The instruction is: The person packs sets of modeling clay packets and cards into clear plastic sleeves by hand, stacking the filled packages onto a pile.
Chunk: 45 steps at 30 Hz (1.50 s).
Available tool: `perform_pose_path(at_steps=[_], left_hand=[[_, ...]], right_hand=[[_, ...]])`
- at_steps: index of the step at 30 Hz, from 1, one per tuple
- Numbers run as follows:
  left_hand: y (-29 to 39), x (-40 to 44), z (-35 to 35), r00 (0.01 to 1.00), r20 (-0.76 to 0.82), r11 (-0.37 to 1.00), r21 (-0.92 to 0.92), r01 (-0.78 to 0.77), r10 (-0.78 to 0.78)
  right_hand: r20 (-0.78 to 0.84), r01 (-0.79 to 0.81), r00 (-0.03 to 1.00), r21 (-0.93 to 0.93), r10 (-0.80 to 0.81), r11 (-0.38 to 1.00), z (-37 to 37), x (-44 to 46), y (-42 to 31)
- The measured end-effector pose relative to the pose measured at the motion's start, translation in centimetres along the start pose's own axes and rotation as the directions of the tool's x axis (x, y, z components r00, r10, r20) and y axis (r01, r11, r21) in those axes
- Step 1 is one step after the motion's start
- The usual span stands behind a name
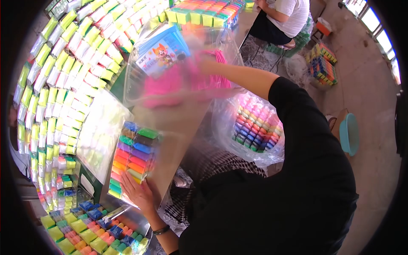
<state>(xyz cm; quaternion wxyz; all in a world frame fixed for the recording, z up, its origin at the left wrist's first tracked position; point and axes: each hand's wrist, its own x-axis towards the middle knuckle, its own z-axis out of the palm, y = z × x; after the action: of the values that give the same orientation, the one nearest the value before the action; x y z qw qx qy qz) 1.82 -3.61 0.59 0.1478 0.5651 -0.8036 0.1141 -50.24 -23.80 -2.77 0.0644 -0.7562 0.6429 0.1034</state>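
Left hand (139, 194) rests flat-fingered on that colourful packet (133, 156), lower left; right hand (205, 67) blurs by pink pieces (165, 87), grip unreadable!

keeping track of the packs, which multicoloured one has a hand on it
The pack on the table, under the left hand; the bagged packets, the lower-left packets and the top stack have no hand on them.

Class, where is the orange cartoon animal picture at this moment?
The orange cartoon animal picture is upper left of centre in the head view, in the clear bin's left part, above pink items and left of the blurred right hand.
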Motion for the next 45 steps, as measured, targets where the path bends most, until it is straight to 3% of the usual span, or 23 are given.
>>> perform_pose_path(at_steps=[1,6,9,11,13,15,17,19,20,23,24,25,28,30,31,35,37,38,40,41,42,43,45], left_hand=[[-0.1,0.0,0.0,1.000,-0.009,1.000,-0.003,-0.008,0.008],[0.0,-0.1,-0.2,1.000,-0.013,1.000,-0.023,0.000,0.000],[0.1,-0.1,-0.5,1.000,-0.011,0.999,-0.044,0.021,-0.022],[0.2,0.1,-1.0,1.000,0.023,0.998,-0.063,0.013,-0.011],[0.1,0.1,-1.2,1.000,0.024,0.997,-0.078,0.014,-0.012],[-0.1,0.0,-1.3,1.000,0.009,0.995,-0.097,-0.024,0.025],[-0.6,-0.1,-0.8,0.999,0.021,0.994,-0.105,-0.027,0.030],[-0.6,0.1,-1.2,0.999,0.053,0.994,-0.110,-0.001,0.007],[-0.6,0.2,-1.2,0.998,0.059,0.994,-0.108,0.001,0.006],[-1.8,0.6,-0.4,0.993,0.114,0.995,-0.099,0.017,-0.006],[-2.4,0.8,0.1,0.995,0.102,0.994,-0.105,0.009,0.002],[-3.0,1.0,0.5,0.996,0.086,0.994,-0.111,-0.006,0.015],[-4.2,1.5,1.3,0.997,0.066,0.997,-0.068,-0.038,0.042],[-4.6,1.6,0.9,0.996,0.041,0.993,-0.100,-0.069,0.074],[-4.8,1.6,0.9,0.996,0.008,0.988,-0.130,-0.087,0.089],[-4.4,1.8,0.2,0.996,0.005,0.991,-0.101,-0.092,0.093],[-4.6,1.7,0.5,0.996,-0.005,0.989,-0.116,-0.092,0.092],[-4.8,1.8,0.7,0.996,-0.022,0.988,-0.131,-0.086,0.084],[-5.1,1.8,1.4,0.996,-0.017,0.991,-0.098,-0.091,0.090],[-5.3,2.0,1.5,0.996,-0.016,0.994,-0.066,-0.092,0.091],[-5.5,2.0,1.5,0.996,-0.012,0.994,-0.063,-0.088,0.088],[-5.2,2.0,1.2,0.997,-0.018,0.991,-0.104,-0.081,0.080],[-4.8,1.8,0.8,0.998,-0.015,0.986,-0.148,-0.070,0.069]], right_hand=[[0.062,0.006,0.998,-0.053,-0.003,0.999,0.4,-0.1,-0.4],[0.002,0.063,0.998,-0.056,-0.063,0.996,2.5,0.8,0.3],[-0.231,0.024,0.972,0.259,0.038,0.965,9.3,4.9,4.3],[-0.166,0.055,0.986,0.506,0.034,0.861,5.0,1.1,2.9],[0.071,-0.139,0.990,0.688,0.125,0.713,-2.8,-5.0,-0.1],[-0.111,0.007,0.992,0.561,0.067,0.828,-4.3,-7.1,0.0],[-0.350,0.065,0.937,0.157,-0.006,0.985,-4.8,-7.4,0.8],[-0.461,-0.001,0.881,0.226,0.107,0.974,-8.3,-10.9,-3.7],[-0.468,0.104,0.882,0.098,-0.046,0.990,-10.1,-12.6,-8.0],[-0.183,0.519,0.818,-0.176,-0.546,0.836,-12.7,-16.0,-22.5],[-0.349,0.691,0.651,-0.094,-0.674,0.717,-9.7,-15.3,-25.9],[-0.516,0.831,0.457,-0.042,-0.724,0.554,-5.3,-13.9,-28.9],[-0.464,0.881,0.454,0.104,-0.761,0.462,0.7,-9.6,-35.5],[-0.643,0.903,0.277,-0.078,-0.714,0.422,0.6,-8.4,-37.2],[-0.733,0.891,0.286,-0.033,-0.617,0.453,1.2,-8.4,-37.7],[-0.661,0.840,0.310,-0.147,-0.683,0.523,1.4,-8.6,-37.4],[-0.318,0.665,0.740,0.218,-0.592,0.715,0.1,-8.4,-38.8],[-0.320,0.663,0.742,0.220,-0.589,0.715,-0.7,-8.7,-39.2],[-0.187,0.422,0.905,0.527,-0.383,0.738,-1.7,-9.5,-40.2],[-0.187,0.423,0.904,0.529,-0.386,0.736,-0.4,-9.7,-40.5],[-0.551,0.662,0.718,0.353,-0.426,0.661,2.0,-10.1,-40.7],[-0.810,0.804,0.407,0.098,-0.422,0.586,3.6,-10.9,-40.8],[-0.790,0.807,0.371,0.016,-0.487,0.590,4.3,-13.4,-40.3]])
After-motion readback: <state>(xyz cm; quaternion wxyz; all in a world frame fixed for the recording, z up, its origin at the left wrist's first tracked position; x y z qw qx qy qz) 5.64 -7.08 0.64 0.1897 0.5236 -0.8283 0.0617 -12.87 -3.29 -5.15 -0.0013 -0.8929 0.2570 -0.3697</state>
